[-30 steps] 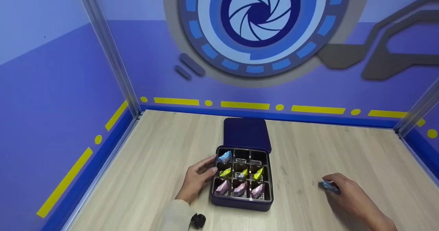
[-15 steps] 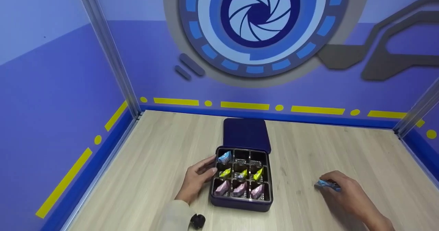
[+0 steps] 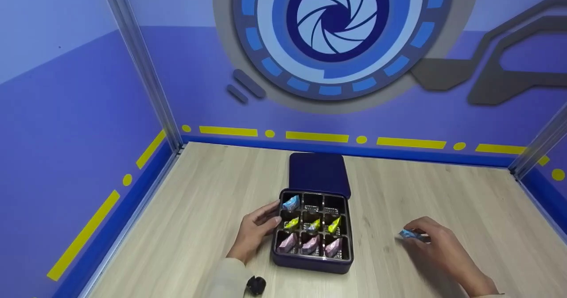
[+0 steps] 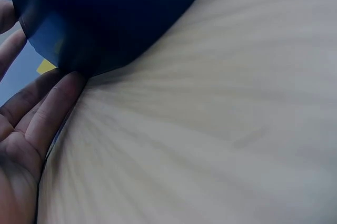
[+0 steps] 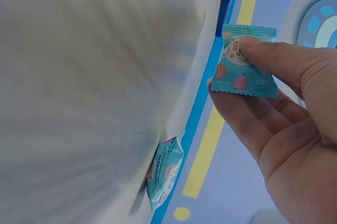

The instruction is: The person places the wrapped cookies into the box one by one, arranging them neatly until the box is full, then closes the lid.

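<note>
My right hand (image 3: 443, 245) pinches a blue wrapped candy (image 5: 245, 60) between thumb and fingers, above the table right of a dark blue box (image 3: 312, 265). My left hand (image 3: 254, 231) rests against the box's left side with fairly straight fingers, seen touching it in the left wrist view. The box holds a divided tray. A blue candy (image 3: 291, 202) lies in its back left compartment; the other two back compartments are empty. Yellow candies (image 3: 313, 225) fill the middle row and pink candies (image 3: 310, 245) the front row. Another blue candy (image 5: 166, 171) lies on the table in the right wrist view.
A dark blue lid (image 3: 316, 172) lies directly behind the box, near the back wall. Blue printed walls (image 3: 150, 85) enclose the wooden table (image 3: 199, 191) at the back and sides. A small black object (image 3: 256, 284) is beside the left sleeve.
My right hand has moved left toward the box, carrying the blue candy, which shows more at the fingertips. The left hand and the box have stayed put.
</note>
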Available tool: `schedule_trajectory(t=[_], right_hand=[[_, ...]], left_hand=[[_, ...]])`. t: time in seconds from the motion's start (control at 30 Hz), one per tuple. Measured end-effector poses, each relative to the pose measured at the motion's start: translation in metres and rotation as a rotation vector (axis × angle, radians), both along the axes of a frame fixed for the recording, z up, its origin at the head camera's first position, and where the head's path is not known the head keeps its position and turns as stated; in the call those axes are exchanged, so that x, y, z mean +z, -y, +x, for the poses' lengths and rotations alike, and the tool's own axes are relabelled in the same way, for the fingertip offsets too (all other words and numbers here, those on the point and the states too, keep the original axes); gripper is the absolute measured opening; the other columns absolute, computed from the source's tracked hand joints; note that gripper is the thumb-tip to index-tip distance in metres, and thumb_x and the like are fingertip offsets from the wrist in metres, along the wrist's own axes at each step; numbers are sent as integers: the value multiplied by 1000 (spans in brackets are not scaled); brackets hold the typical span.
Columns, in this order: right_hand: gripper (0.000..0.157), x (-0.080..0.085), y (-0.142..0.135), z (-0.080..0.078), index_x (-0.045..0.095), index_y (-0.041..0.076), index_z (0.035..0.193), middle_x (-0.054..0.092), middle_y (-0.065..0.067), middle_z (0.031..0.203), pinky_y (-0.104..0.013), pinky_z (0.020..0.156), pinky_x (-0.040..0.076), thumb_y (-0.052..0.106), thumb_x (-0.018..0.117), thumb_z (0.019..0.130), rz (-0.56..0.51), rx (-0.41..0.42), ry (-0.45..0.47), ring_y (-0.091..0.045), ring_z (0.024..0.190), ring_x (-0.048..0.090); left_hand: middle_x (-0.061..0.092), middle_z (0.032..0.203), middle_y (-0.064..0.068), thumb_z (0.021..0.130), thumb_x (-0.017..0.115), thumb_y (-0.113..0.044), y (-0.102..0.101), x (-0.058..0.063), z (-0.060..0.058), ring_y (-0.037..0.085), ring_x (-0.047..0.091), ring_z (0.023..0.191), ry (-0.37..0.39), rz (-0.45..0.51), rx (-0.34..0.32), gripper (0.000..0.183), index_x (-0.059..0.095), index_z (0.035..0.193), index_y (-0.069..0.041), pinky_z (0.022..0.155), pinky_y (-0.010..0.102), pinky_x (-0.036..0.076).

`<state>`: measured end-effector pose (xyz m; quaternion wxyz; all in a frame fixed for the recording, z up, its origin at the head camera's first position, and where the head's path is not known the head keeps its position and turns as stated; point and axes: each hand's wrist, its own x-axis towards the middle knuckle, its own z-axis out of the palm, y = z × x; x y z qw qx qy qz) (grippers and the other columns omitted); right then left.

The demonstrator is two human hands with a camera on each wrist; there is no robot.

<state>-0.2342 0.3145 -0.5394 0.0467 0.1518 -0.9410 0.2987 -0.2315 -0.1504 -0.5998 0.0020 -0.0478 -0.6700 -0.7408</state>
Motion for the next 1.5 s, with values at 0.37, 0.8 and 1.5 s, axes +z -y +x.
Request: schedule_trajectory(t=[0.37,0.8,1.5], right_hand=[[42,-7,12,-5,76,20,100,68,12,99,-28,72,62,-15,86,78,-24,104,-200,-5,87,66],[40,3,32,-16,77,18,103,69,11,98,-27,72,62,-13,86,80,-89,169,-239,-7,87,69],[29,17,70,-31,77,19,105,72,13,101,-28,74,63,-2,85,88,-171,201,-188,-10,90,72]], left_hand=[[60,150,15,100,77,-15,0,0,0,30,63,129,1,1,5,51,63,149,-9,96,35,59],[58,151,16,101,76,-14,0,0,-1,30,65,126,8,18,2,51,63,149,-8,96,34,59],[58,151,17,100,76,-11,0,0,-1,31,64,128,-8,36,-8,50,63,148,-5,97,34,58]])
